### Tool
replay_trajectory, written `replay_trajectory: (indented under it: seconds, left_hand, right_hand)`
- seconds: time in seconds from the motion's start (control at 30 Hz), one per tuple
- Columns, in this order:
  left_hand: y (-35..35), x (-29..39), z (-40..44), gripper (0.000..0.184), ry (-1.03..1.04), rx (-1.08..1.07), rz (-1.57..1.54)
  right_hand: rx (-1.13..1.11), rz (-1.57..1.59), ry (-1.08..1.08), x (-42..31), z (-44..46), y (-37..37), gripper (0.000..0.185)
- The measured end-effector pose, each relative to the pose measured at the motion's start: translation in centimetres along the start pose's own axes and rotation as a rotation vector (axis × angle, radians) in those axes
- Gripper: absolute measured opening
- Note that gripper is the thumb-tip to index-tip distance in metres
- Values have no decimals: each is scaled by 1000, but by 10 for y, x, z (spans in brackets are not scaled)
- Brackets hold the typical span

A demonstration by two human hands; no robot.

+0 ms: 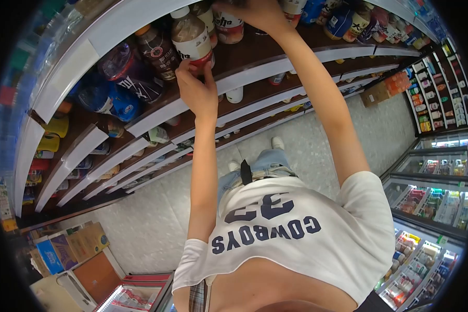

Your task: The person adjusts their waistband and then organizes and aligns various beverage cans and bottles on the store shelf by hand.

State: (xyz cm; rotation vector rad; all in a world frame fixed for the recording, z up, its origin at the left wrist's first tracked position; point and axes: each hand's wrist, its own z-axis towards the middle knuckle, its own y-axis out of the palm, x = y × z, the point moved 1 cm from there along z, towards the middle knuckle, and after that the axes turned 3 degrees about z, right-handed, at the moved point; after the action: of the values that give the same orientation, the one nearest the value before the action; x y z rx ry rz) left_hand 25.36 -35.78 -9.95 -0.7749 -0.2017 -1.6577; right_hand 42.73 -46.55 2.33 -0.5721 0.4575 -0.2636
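My left hand (pixel 197 89) pinches the lower part of a plastic bottle (pixel 189 35) with a white cap, brown contents and a white-and-red label. The bottle stands tilted at the front of an upper shelf. My right hand (pixel 260 15) reaches over the same shelf, above a similar bottle (pixel 229 27) with a white-and-red label. Its fingertips are dark and blurred at the top of the view, so their grip is unclear. Left of the held bottle are a dark brown bottle (pixel 157 51) with an orange cap and a large purple-black bottle (pixel 132 73).
White-edged shelves (pixel 255 77) hold several rows of drinks. Blue-labelled bottles (pixel 120 101) lie to the left. Cardboard boxes (pixel 70 249) sit on the floor at lower left, another carton (pixel 375 95) at right. Glass-door fridges (pixel 426 208) line the right side.
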Motion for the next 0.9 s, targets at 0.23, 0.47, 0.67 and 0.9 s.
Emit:
replay_trajectory:
  seconds: [0.23, 0.47, 0.67, 0.9]
  left_hand:
    - [2, 26, -14, 36, -118, 123, -116]
    - [61, 81, -14, 90, -113, -27, -207]
    - [77, 84, -11, 84, -191, 11, -144]
    - [69, 82, -11, 81, -225, -113, -204]
  right_hand:
    - [-336, -9, -36, -5, -1, -28, 85]
    - [-515, 479, 124, 13, -20, -90, 73]
    - [47, 421, 214, 107, -57, -50, 52]
    - [-213, 491, 143, 112, -47, -7, 60]
